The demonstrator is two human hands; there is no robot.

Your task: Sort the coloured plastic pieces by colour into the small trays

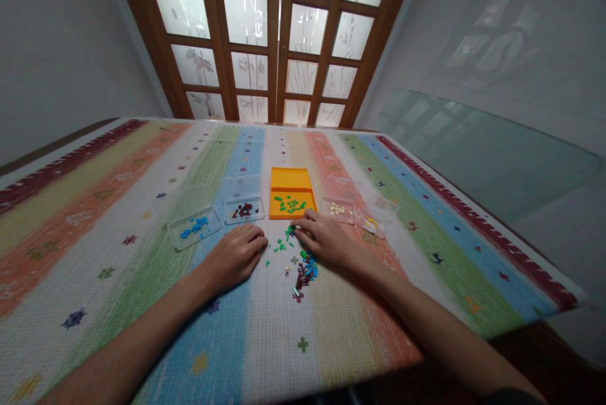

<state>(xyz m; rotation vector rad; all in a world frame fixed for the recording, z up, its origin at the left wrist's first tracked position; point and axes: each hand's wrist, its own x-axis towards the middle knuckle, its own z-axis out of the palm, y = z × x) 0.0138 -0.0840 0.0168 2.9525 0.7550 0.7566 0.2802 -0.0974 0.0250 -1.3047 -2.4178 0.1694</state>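
Note:
My right hand is just in front of the orange box, its fingertips pinched at a small green brick. My left hand rests on the cloth with its fingers curled in, and nothing shows between them. Between the hands lie scattered green bricks. Nearer to me, by my right wrist, is a loose heap of dark brown and blue bricks. The open orange box holds several green bricks in its near half.
Left of the orange box stand clear boxes with dark red bricks and blue bricks. On its right are clear boxes with cream bricks and yellow bricks. A striped tablecloth covers the table; glass-paned doors stand beyond.

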